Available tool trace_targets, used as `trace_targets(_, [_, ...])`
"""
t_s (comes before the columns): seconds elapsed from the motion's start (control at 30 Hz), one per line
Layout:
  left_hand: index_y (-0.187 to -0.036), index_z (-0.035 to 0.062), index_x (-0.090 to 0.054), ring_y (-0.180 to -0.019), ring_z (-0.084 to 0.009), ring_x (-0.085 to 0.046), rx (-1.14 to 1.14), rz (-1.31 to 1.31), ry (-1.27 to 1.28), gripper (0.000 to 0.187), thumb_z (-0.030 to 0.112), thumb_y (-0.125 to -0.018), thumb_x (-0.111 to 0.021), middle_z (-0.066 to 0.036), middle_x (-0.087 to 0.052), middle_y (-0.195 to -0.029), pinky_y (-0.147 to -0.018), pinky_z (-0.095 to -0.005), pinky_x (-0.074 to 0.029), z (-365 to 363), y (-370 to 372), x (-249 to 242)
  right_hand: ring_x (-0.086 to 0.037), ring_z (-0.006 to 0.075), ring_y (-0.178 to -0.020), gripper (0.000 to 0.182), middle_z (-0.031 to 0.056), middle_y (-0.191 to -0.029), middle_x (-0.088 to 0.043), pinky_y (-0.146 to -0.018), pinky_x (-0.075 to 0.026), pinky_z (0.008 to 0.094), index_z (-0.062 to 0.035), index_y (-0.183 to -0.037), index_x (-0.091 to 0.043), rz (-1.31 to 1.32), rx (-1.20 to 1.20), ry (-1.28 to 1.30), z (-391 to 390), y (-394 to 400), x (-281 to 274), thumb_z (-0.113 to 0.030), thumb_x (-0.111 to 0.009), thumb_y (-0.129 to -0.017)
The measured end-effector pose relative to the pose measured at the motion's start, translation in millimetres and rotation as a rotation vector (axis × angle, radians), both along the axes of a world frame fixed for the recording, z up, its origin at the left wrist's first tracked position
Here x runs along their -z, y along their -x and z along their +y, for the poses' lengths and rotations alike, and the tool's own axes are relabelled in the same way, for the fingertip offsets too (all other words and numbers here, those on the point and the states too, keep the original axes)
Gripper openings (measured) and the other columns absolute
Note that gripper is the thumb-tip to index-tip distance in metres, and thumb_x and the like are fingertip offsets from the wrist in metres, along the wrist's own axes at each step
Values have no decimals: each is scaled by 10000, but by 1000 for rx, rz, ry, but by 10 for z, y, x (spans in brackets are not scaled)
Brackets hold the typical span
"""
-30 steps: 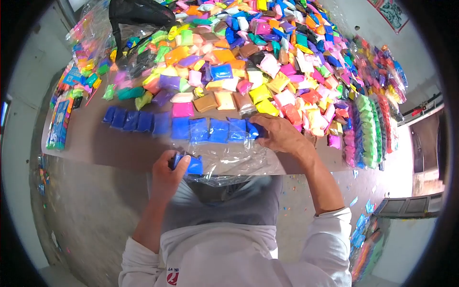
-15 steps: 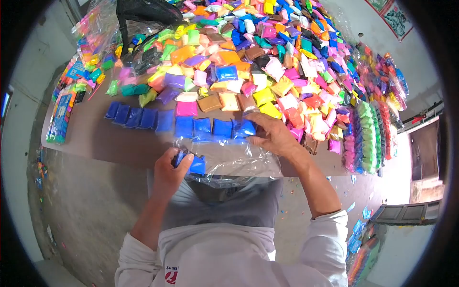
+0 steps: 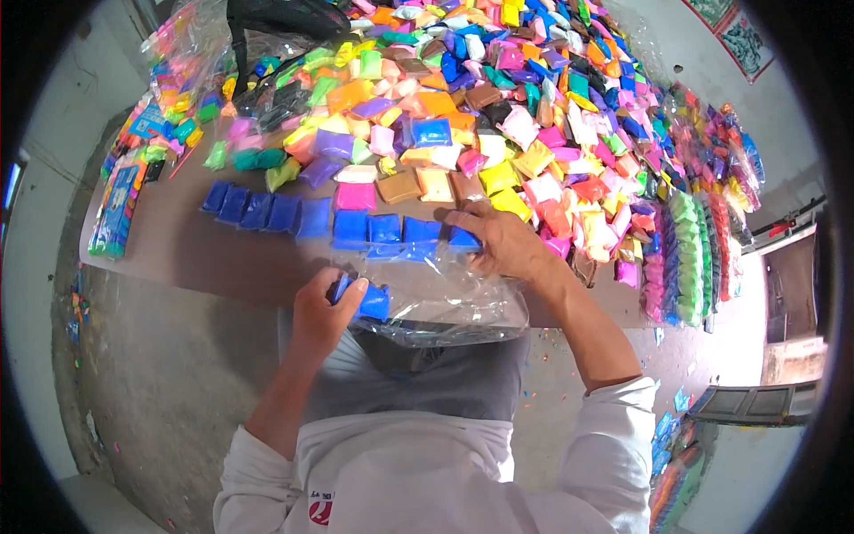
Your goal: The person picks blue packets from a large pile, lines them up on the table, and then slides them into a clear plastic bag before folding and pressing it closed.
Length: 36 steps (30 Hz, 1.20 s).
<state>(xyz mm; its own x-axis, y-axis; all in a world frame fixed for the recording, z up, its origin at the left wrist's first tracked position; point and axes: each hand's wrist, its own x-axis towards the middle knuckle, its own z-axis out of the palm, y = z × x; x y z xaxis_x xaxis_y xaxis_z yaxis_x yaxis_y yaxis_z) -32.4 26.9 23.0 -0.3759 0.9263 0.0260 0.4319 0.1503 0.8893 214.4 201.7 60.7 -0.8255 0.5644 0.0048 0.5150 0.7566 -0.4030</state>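
Observation:
My left hand (image 3: 329,307) is closed around small blue packets (image 3: 374,303), at least two, held near the table's front edge. A row of soft, pillow-shaped blue packets (image 3: 350,229) lies across the table, running from the left to my right hand. My right hand (image 3: 509,242) has its fingers over the blue packet (image 3: 463,238) at the row's right end, with the thumb on the near side; the fingers partly hide that packet. A clear plastic bag (image 3: 463,298) lies flat between my hands, its near edge hanging over the table's edge.
Behind the row rises a big heap of many-coloured packets (image 3: 534,160). A black bag (image 3: 285,20) stands at the back left. Bundled packets in clear wrap (image 3: 685,258) line the right side, and a multicolour pack (image 3: 116,214) lies on the left of the brown table (image 3: 205,267).
The right hand's fingers have moved further over the end blue packet, covering more of it. My left hand still holds its packets. The whole view has shifted slightly.

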Motion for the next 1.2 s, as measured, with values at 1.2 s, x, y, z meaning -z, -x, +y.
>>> trace_targets(1.2, [-934, 4, -623, -707, -357, -627, -20, 42, -66, 411, 402, -975, -531, -187, -628, -749, -662, -414, -475, -28, -63, 92, -643, 429, -949, 515, 267, -980, -661, -843, -492, 475, 19, -1214, -509, 183, 627, 481, -1079, 839, 16, -368, -585, -883])
